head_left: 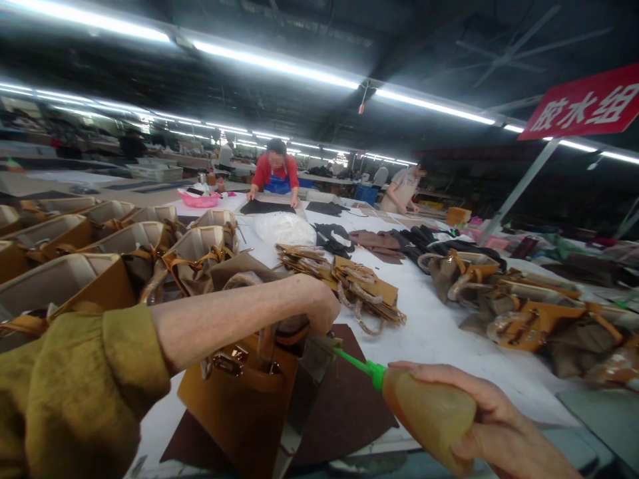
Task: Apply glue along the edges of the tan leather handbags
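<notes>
My right hand [499,412] is wrapped around a glue bottle [429,412], a soft squeeze bottle with yellowish contents. Its long green nozzle [362,362] points left, the tip at the side edge of a tan handbag [239,406]. That bag stands tilted in front of me, with metal clasps and plastic-wrapped handles. My left hand [319,303] reaches over the bag and is closed on its upper side edge; most of its fingers are hidden. Under the bag lies a dark brown sheet [344,406].
Rows of open tan handbags [124,246] fill the left. Flat tan pieces with wrapped handles [364,286] lie ahead, and more bags [529,306] are on the right. A person in red [274,173] works across the white table [434,346]. A red sign [584,103] stands at right.
</notes>
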The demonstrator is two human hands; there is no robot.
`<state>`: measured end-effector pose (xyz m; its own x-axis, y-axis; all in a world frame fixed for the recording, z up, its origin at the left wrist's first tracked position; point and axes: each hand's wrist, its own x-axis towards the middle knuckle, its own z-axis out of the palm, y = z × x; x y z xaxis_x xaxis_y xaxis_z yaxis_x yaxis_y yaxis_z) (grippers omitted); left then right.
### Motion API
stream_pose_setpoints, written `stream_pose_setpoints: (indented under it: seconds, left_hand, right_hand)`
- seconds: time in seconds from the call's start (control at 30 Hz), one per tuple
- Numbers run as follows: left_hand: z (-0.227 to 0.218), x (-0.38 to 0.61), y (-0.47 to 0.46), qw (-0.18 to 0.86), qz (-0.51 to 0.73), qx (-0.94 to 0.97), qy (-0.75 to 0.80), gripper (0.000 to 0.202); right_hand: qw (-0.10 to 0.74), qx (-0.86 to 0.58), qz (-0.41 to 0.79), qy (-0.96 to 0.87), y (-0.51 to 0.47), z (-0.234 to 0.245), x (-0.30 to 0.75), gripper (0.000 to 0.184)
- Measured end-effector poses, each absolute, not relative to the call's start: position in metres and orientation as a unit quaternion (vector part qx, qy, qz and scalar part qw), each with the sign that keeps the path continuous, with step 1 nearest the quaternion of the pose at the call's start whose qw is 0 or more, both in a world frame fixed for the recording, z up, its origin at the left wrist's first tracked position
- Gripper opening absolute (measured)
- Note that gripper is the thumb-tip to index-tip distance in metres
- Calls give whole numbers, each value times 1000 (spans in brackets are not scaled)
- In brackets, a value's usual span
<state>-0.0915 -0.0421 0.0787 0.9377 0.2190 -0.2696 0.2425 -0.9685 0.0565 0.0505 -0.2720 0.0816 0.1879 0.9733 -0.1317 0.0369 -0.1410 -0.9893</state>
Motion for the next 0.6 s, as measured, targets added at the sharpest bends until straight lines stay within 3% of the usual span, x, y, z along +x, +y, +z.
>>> stream_pose_setpoints:
  seconds: [0.17,0.6]
  left_hand:
    - [84,-110,-71,-26,-232,961,149,9]
    - [90,-121,-87,-29,-157,973,166,11]
  right_hand:
    - [501,-586,473,-427,-269,68,54,39]
    - [500,-583,470,-436,-259,36,62,42]
